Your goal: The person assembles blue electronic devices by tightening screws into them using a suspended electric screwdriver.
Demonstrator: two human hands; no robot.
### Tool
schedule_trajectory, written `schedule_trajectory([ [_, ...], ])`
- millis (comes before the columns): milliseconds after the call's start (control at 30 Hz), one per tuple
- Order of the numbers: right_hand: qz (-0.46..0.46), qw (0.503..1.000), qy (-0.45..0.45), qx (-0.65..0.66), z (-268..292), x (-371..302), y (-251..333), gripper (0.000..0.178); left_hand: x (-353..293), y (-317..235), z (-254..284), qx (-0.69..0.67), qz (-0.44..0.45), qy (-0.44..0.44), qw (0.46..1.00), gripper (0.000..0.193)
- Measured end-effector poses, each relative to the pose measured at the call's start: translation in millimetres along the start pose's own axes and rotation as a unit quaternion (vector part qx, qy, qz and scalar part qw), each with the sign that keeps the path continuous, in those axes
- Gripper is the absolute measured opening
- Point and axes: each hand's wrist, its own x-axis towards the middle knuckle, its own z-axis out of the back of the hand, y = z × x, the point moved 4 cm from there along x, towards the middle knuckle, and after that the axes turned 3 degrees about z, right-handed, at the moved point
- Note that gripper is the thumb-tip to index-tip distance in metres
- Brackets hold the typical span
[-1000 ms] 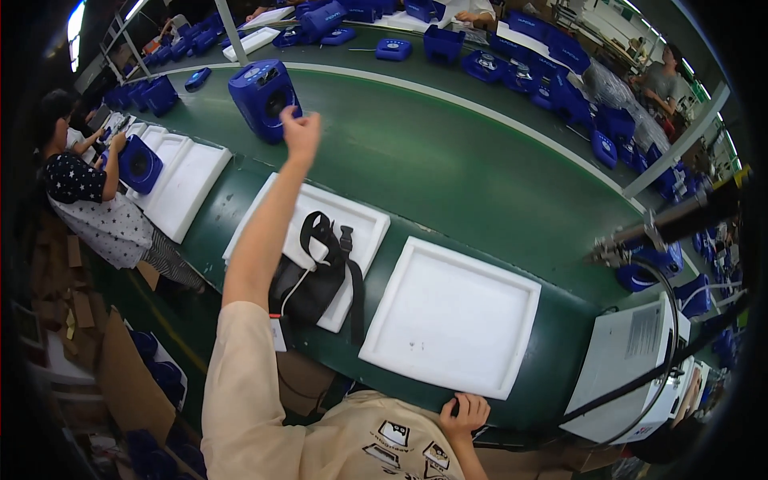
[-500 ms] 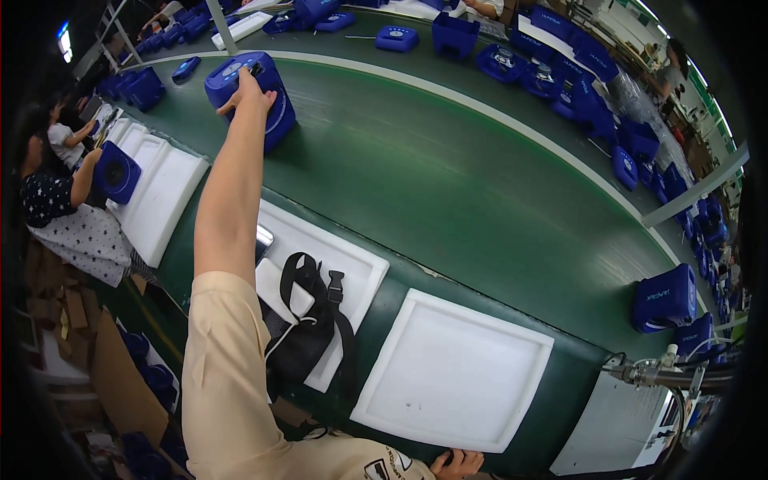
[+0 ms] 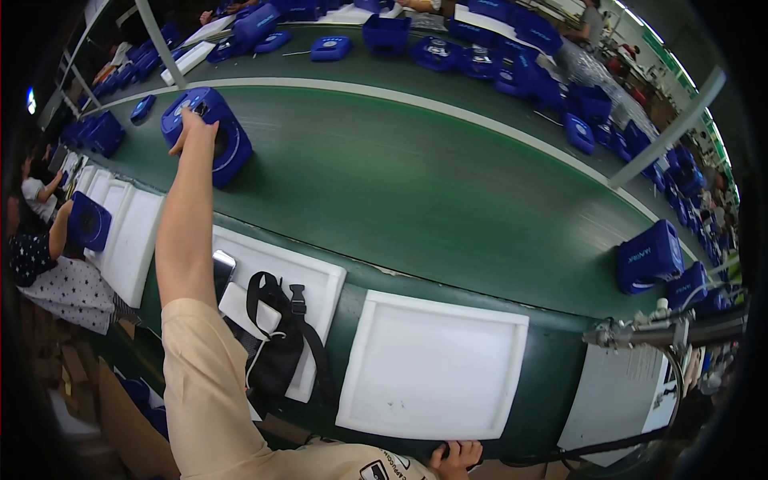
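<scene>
At the far left of the green conveyor belt [image 3: 360, 176] stands a blue speaker box [image 3: 234, 152] with light buttons on top and a round ring on its side. My left hand [image 3: 194, 132] grips its top edge, fingers over the button panel; my outstretched arm hides part of the box. My right hand [image 3: 460, 456] is at the bench's near edge, below a white foam tray [image 3: 432, 364]. Its fingers curl over something small and dark that I cannot make out.
A second foam tray [image 3: 320, 276] bears a black strapped bag [image 3: 282, 352] and a phone [image 3: 222, 268]. Blue boxes [image 3: 650, 256] stand at the belt's right end, near a metal arm [image 3: 680, 332]. A co-worker at the left holds a blue panel [image 3: 88, 222].
My view has turned, so the scene sits further left. My left hand stays on the speaker box. My right hand remains at the bench edge with its fingers curled.
</scene>
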Motion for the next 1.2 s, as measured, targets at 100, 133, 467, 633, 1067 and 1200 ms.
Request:
schedule_trajectory([
  [100,0.068,0.992,-0.085,0.060,4,7,-4,0.021,-29,-85,38,-0.001,-0.019,0.028,0.999,0.132],
  [133,0.077,0.990,-0.088,0.083,1,3,-8,0.019,-48,-92,49,0.009,-0.020,0.052,0.998,0.131],
  [467,0.185,0.890,-0.371,0.191,219,131,2,0.046,-234,-130,220,0.221,-0.002,0.443,0.869,0.076],
  [633,0.091,0.790,-0.537,0.280,306,289,12,0.066,-320,-85,288,0.277,0.093,0.490,0.821,0.078],
  [1067,0.063,0.710,-0.547,0.440,387,339,-48,0.028,-468,11,367,0.382,0.126,0.641,0.654,0.089],
  [1200,0.015,0.745,-0.516,0.424,410,322,-52,0.027,-479,42,368,0.401,0.130,0.664,0.617,0.086],
])
